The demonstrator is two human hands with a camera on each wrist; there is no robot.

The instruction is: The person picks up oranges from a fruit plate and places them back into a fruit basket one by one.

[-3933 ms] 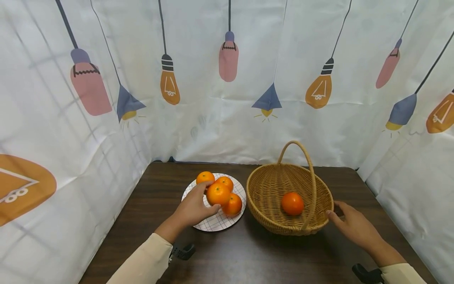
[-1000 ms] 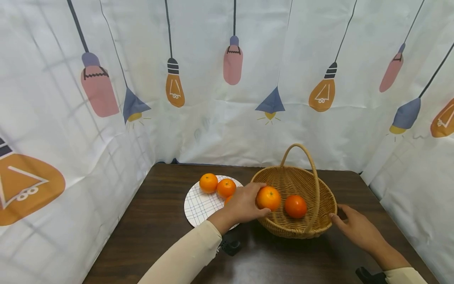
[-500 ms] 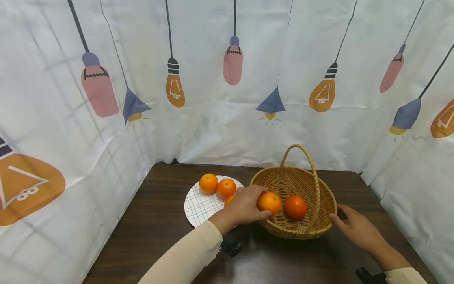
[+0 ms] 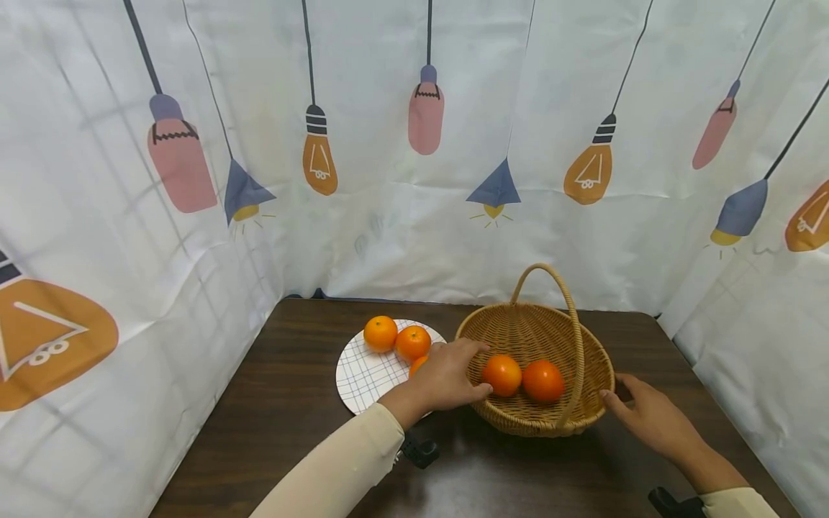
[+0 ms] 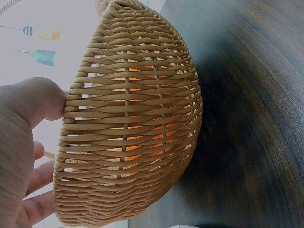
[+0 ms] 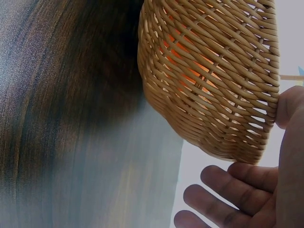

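In the head view, my left hand (image 4: 448, 378) is over the left rim of a wicker basket (image 4: 518, 327), with its fingers spread and holding nothing. Just past those fingers an orange (image 4: 502, 375) lies inside the basket, beside a second, redder orange fruit (image 4: 543, 381). Through the weave, the left wrist view shows orange patches of the fruit, and the thumb (image 5: 45, 97) rests at the rim. My right hand (image 4: 657, 424) holds the basket's right rim, thumb on the rim and index finger at the outer side.
A white round plate with a grid pattern (image 4: 363, 378) stands left of the basket. On it are an orange (image 4: 381, 334), another orange (image 4: 413, 343) and a third orange (image 4: 418, 365) partly hidden by the left hand. The basket's tall handle (image 4: 575, 338) arches up. Patterned cloth surrounds the dark wooden table (image 4: 259, 439).
My left hand carried an orange from the plate to the basket and has let go of it. The orange has dropped beside the other fruit. My right hand stays at the rim.
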